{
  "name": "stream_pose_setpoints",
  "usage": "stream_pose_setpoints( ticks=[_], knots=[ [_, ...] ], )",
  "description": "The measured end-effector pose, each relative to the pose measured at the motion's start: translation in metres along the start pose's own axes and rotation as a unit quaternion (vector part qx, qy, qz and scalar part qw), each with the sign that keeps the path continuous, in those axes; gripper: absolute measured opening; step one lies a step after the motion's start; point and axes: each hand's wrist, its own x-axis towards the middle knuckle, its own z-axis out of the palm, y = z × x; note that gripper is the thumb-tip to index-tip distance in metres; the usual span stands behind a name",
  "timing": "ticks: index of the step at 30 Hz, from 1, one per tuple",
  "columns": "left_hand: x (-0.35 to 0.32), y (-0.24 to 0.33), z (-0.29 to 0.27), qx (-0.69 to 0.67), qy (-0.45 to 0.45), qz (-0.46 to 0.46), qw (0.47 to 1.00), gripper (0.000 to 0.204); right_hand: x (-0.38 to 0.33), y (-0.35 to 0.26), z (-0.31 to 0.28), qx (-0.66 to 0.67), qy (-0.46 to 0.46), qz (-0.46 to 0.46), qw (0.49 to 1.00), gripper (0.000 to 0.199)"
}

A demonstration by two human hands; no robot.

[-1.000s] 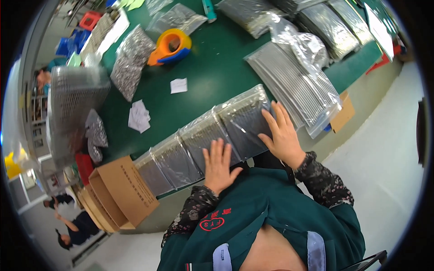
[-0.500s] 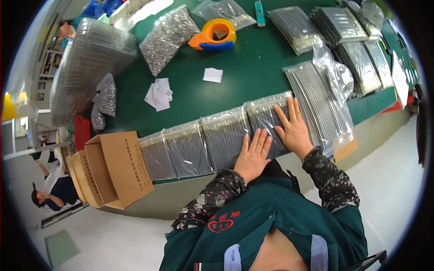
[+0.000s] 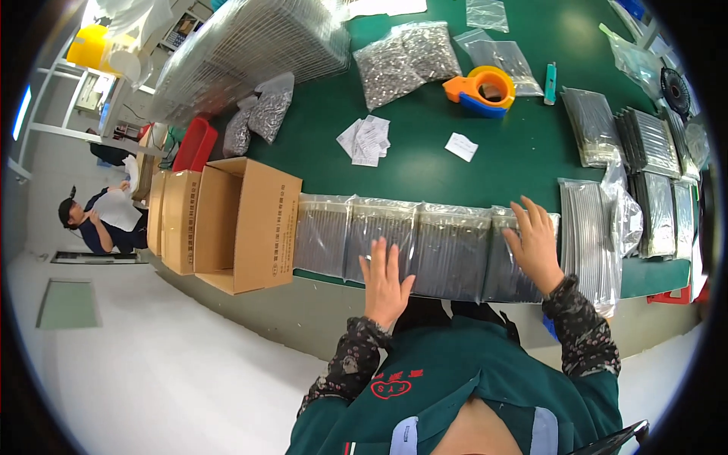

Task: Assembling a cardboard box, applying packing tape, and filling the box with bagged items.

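Several clear plastic packs of thin dark rods lie in a row along the table's near edge. My left hand (image 3: pixel 387 284), fingers spread, is over the near part of the second pack (image 3: pixel 373 227) from the left, beside the third pack (image 3: pixel 453 235). With fingers apart, my right hand (image 3: pixel 535 249) rests on or just above the rightmost pack in the row (image 3: pixel 497 262). The leftmost pack (image 3: pixel 321 235) sits against an open cardboard box (image 3: pixel 267 227) standing on its side. To the right of my right hand lies a wider bag of grey rods (image 3: pixel 588 243).
Farther back are bags of small metal parts (image 3: pixel 406 64), an orange and blue tape dispenser (image 3: pixel 485 89), a teal cutter (image 3: pixel 550 83) and paper slips (image 3: pixel 366 142). More packs (image 3: pixel 648 140) are stacked at right. A red bin (image 3: pixel 196 144) stands left; a person (image 3: pixel 106 216) is beyond.
The view has shifted, so the table appears turned. My left hand has moved leftward along the row, from the third pack to the second. My right hand stays at the rightmost pack.
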Motion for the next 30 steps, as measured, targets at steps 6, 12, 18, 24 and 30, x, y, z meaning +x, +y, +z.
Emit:
stream_pose_setpoints(
  ticks=[6,12,18,24,30],
  knots=[
    [-0.018,-0.033,-0.013,-0.055,0.048,-0.054,0.996,0.060,0.101,-0.078,0.050,0.148,0.024,-0.075,0.986,0.033],
    [-0.013,-0.076,-0.036,-0.100,0.075,-0.048,0.991,0.058,0.198,-0.132,0.121,0.120,0.032,-0.007,0.992,0.044],
    [-0.021,-0.126,-0.049,-0.100,0.074,-0.055,0.991,0.056,0.232,-0.156,0.144,-0.019,0.049,0.146,0.988,0.056],
    [-0.011,-0.145,-0.053,-0.111,0.062,-0.046,0.991,0.054,0.234,-0.139,0.156,0.053,0.041,0.153,0.986,0.045],
    [0.003,-0.143,-0.052,-0.117,0.071,-0.037,0.990,0.051,0.226,-0.100,0.145,0.379,-0.009,0.243,0.893,0.031]
  ],
)
